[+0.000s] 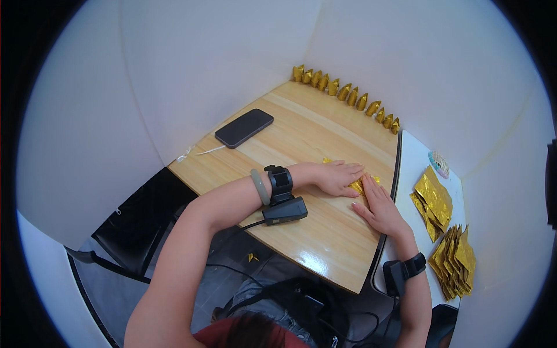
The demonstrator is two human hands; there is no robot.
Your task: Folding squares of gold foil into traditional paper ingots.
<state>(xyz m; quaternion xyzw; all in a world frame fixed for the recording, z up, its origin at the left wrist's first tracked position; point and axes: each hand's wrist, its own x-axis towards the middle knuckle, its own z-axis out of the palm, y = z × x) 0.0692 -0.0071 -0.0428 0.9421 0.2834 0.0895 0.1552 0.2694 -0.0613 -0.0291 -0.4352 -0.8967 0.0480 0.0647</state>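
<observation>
A sheet of gold foil paper [357, 187] lies on the wooden table near its right edge, mostly covered by my hands. My left hand [336, 177] rests flat on it, fingers stretched toward the right. From the other side my right hand [378, 207] presses down with its fingers extended, the fingertips close to those of the left. Small gold corners show past both hands; how the sheet is folded beneath them is hidden. Along the table's far edge stands a row of several folded gold foil pieces [352, 96] with pointed tops.
A black phone [243, 128] with a white cable [212, 149] lies at the table's far left. On a white surface [411, 152] to the right sit two stacks of gold foil, one flatter [434, 197], one fanned [455, 264], and a small patterned object [439, 164]. Walls enclose the back.
</observation>
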